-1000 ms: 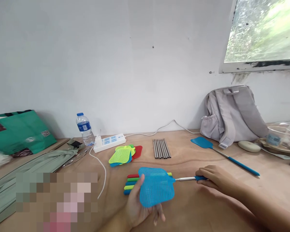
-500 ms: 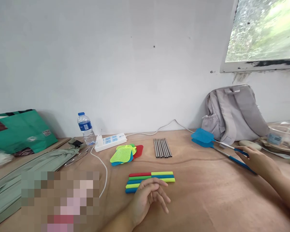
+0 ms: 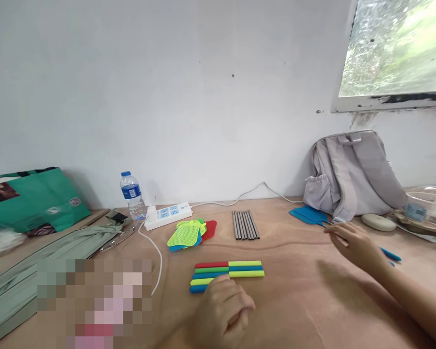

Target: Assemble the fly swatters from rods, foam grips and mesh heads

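My left hand is slightly blurred, its fingers curled in with nothing visible in them, in front of a row of coloured fly swatter handles. It hides the near ends of some. My right hand is raised off the table, empty, with fingers stretched out to the left. Behind and below it lie the blue fly swatters, their shafts mostly covered by the hand. Loose mesh swatter heads in yellow, green, blue and red overlap in a pile. Several metal tubes lie side by side right of them.
Along the wall stand a green bag, a water bottle, a white power strip with its cord and a grey backpack. At far right are an oval beige case and a clear bowl. Grey-green fabric lies left.
My right hand has let go of the blue fly swatter and moved left, up off the table. The swatters now lie together. My left hand has curled its fingers and dropped slightly.
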`<state>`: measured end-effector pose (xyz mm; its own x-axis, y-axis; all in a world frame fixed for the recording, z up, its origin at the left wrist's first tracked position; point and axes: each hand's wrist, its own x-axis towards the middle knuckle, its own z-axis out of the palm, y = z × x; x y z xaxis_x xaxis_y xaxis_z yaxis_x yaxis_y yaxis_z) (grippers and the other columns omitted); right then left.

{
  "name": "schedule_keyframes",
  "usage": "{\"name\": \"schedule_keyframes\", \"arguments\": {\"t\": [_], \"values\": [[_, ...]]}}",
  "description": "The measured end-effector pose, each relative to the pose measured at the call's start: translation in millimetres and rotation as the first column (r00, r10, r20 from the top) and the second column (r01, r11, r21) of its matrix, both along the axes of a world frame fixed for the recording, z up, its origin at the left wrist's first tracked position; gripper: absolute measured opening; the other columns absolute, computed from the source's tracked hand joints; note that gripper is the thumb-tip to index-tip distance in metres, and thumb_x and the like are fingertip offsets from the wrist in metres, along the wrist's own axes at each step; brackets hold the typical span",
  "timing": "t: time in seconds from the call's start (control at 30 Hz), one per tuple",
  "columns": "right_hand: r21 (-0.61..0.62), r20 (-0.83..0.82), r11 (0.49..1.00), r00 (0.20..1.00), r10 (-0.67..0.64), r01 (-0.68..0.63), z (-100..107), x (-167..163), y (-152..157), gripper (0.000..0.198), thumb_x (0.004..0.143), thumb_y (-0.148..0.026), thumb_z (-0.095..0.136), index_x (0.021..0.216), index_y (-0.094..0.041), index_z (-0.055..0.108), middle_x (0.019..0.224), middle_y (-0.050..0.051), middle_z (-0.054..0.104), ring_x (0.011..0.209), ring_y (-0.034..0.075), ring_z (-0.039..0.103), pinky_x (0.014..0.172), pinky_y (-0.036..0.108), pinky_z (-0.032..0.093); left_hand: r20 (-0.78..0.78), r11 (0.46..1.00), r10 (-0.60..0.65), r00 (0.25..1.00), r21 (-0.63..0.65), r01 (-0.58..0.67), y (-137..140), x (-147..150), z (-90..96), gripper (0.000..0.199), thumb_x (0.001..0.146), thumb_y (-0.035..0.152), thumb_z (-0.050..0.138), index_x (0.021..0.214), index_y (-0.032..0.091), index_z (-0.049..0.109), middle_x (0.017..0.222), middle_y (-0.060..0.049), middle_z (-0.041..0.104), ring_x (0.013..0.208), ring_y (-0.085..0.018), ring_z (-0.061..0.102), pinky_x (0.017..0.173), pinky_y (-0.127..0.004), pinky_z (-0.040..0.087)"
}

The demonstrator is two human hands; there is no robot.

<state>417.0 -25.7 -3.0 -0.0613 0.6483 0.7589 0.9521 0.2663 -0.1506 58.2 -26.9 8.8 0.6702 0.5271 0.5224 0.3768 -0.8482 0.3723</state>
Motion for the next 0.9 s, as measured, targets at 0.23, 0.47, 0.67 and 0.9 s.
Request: {"name": "schedule_keyframes", "arguments": {"t": [0.23, 0.47, 0.67, 0.9], "values": [[-0.352, -0.027, 0.856, 0.918, 0.395, -0.379, -19.0, -86.1, 70.3, 0.024, 0.071, -0.008, 0.045, 0.089, -0.021, 0.054, 0.091, 0.006, 0.06, 0.085, 0.02, 0.056, 0.073, 0.032, 0.044, -0.088, 0.949, 0.268, 0.959, 0.196, -0.248, 8.4, 9.1, -1.8, 0.02, 0.071, 0.009, 0.043, 0.082, 0.019, 0.058, 0.076, -0.004, 0.061, 0.072, -0.019, 0.048, 0.069, -0.034, 0.034], [-0.394, -0.014, 0.875, 0.953, 0.302, -0.282, -17.4, -116.1, 112.8, 0.019, 0.075, -0.013, 0.043, 0.089, -0.019, 0.054, 0.092, 0.006, 0.057, 0.077, 0.018, 0.054, 0.071, 0.03, 0.039, -0.128, 0.88, 0.473, 0.871, 0.101, -0.463, 16.6, 9.0, -4.9, 0.019, 0.07, 0.01, 0.045, 0.079, 0.02, 0.058, 0.082, -0.004, 0.055, 0.077, -0.021, 0.047, 0.071, -0.035, 0.034], [-0.446, 0.014, 0.844, 0.941, 0.339, -0.297, -15.4, -117.3, 124.5, 0.018, 0.074, -0.015, 0.047, 0.088, -0.021, 0.057, 0.086, 0.004, 0.057, 0.079, 0.017, 0.054, 0.072, 0.027, 0.037, -0.169, 0.867, 0.498, 0.851, 0.068, -0.494, 20.3, 7.1, -7.6, 0.022, 0.07, 0.012, 0.046, 0.083, 0.022, 0.06, 0.085, -0.003, 0.054, 0.079, -0.021, 0.047, 0.073, -0.036, 0.035], [-0.499, -0.001, 0.835, 0.964, 0.267, -0.232, -18.2, -100.6, 125.4, 0.014, 0.074, -0.027, 0.052, 0.064, -0.019, 0.048, 0.064, 0.0, 0.053, 0.059, 0.014, 0.046, 0.055, 0.024, 0.028, -0.187, 0.871, 0.488, 0.852, 0.037, -0.491, 21.2, 6.3, -9.4, 0.025, 0.071, 0.012, 0.046, 0.088, 0.023, 0.06, 0.088, -0.003, 0.055, 0.083, -0.021, 0.048, 0.076, -0.036, 0.035]]}}
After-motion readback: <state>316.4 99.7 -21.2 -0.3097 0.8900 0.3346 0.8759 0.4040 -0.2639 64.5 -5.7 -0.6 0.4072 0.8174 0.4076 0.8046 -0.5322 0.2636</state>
